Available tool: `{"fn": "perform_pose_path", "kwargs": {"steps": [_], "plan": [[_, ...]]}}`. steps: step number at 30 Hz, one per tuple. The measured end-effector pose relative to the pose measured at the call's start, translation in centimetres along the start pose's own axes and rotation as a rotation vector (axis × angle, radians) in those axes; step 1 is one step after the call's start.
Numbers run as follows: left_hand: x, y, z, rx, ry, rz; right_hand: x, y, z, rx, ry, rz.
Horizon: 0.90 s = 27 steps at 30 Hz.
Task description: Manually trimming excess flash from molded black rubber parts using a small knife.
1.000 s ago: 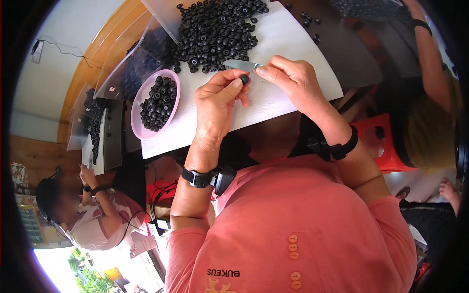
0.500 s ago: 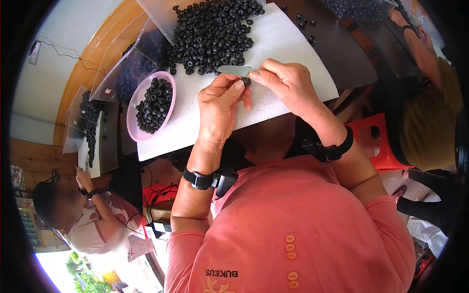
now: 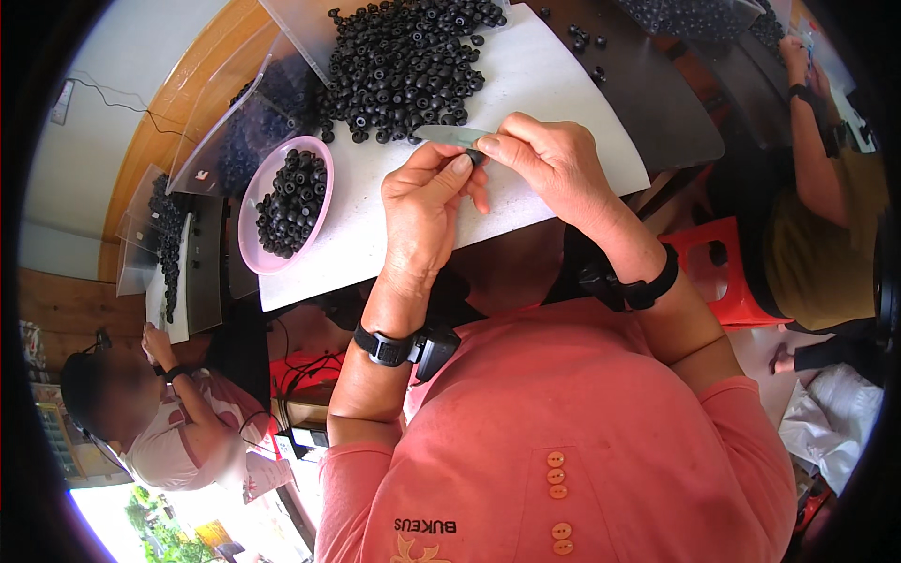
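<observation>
My left hand (image 3: 424, 208) and my right hand (image 3: 552, 164) meet over a white board (image 3: 375, 225). Between the fingertips of both sits a small black ring-shaped part (image 3: 476, 157). My right hand also holds a thin grey blade-like tool (image 3: 449, 136) that points left. A large heap of black ring parts (image 3: 404, 61) lies on the board just beyond my hands. Left of my left hand stands a pink bowl (image 3: 251, 253) partly filled with the same black parts.
Clear plastic bags (image 3: 221, 141) of black parts lie at the board's left end. A person in pink (image 3: 178, 432) sits at lower left beside another board. Another person (image 3: 826, 188) works at the right, next to a red stool (image 3: 723, 272).
Both hands have stayed together over the board, drifting slightly. The blade tool now shows more clearly, sticking out left of my right fingers.
</observation>
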<state>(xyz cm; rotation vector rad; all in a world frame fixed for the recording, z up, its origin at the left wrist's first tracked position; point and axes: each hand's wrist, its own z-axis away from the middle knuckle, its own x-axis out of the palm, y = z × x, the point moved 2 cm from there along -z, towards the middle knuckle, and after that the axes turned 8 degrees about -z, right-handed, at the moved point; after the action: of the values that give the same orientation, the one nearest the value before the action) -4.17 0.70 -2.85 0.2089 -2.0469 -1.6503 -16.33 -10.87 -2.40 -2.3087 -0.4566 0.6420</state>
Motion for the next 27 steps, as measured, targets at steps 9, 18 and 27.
{"fn": "perform_pose_path", "kwargs": {"steps": [9,18,27], "plan": [[0.37,0.14,0.29,-0.003,0.011,0.000,-0.24,-0.28,-0.03,0.046,-0.020,-0.002],[0.34,-0.05,0.21,0.007,-0.007,0.037,-0.16,-0.20,0.06,0.049,-0.001,-0.025],[0.35,-0.14,0.19,0.017,-0.010,0.054,-0.08,-0.11,0.12,0.040,0.012,-0.029]]}}
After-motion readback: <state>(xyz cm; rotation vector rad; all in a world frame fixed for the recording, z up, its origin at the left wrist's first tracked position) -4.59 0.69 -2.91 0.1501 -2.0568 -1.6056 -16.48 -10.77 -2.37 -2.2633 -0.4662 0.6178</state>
